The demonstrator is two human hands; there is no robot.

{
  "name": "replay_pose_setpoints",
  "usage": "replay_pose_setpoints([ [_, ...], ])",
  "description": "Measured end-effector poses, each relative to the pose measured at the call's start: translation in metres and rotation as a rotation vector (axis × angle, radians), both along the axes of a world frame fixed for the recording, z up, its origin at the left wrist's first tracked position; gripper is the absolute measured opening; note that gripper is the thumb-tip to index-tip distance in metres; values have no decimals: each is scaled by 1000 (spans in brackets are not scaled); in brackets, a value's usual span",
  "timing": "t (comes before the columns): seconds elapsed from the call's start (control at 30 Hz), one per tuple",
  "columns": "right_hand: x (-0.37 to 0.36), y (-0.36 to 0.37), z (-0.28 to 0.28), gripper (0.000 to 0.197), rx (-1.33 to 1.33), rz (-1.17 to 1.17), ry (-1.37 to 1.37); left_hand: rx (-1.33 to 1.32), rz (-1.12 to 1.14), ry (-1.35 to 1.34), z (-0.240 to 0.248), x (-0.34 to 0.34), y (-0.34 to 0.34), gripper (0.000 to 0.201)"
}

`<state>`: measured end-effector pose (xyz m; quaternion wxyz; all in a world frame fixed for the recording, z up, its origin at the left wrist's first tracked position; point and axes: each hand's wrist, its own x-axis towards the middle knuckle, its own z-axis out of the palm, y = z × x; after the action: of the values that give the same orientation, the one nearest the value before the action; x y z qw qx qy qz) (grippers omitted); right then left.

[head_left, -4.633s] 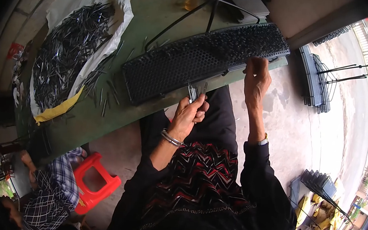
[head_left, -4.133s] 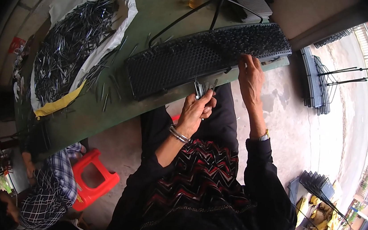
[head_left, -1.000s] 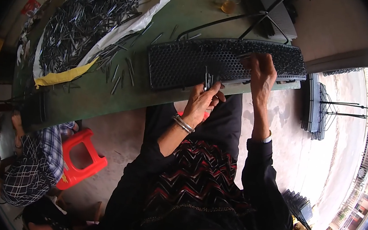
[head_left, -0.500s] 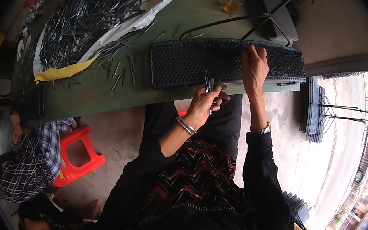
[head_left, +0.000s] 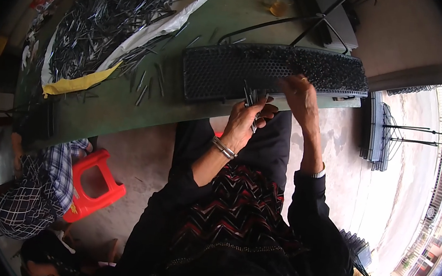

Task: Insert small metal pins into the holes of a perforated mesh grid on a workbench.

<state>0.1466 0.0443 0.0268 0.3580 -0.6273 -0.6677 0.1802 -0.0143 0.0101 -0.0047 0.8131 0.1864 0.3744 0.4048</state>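
A closed left hand (head_left: 242,123) sits near the middle of the view, its grip pinching a small bundle of slender dark grey sticks (head_left: 252,95) that point toward twelve o'clock. At two o'clock the right hand (head_left: 304,101) is over the near edge of a long black panel with round holes (head_left: 223,68) — its fingertips are blurred, so I cannot tell whether that grip is spread or pinching something.

The panel lies at one o'clock on the green desk (head_left: 109,121); its three-o'clock end looks thick with small dark pieces, while open holes show toward nine o'clock. Toward ten o'clock, loose dark sticks (head_left: 142,94) lie beside an opened white plastic sack with a yellow edge (head_left: 196,6), heaped with more. A red plastic stool (head_left: 113,191) stands at eight o'clock.
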Motion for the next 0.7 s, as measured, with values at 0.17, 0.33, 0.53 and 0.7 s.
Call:
replay_pose_setpoints([
  [0.17, -4, -19, 12, 16, -460, 201, 393, 17, -7, 16, 3, 4, -2, 20],
  [0.33, -2, -20, 4, 16, -335, 156, 383, -17, -48, 71, 12, 5, 0, 18],
  [0.53, 1, -20, 0, 15, -357, 145, 472, 51, -112, 70, 0, 3, -1, 19],
  [0.7, 7, -22, 4, 17, -436, 172, 560, 64, -88, 61, 3, 5, -3, 18],
])
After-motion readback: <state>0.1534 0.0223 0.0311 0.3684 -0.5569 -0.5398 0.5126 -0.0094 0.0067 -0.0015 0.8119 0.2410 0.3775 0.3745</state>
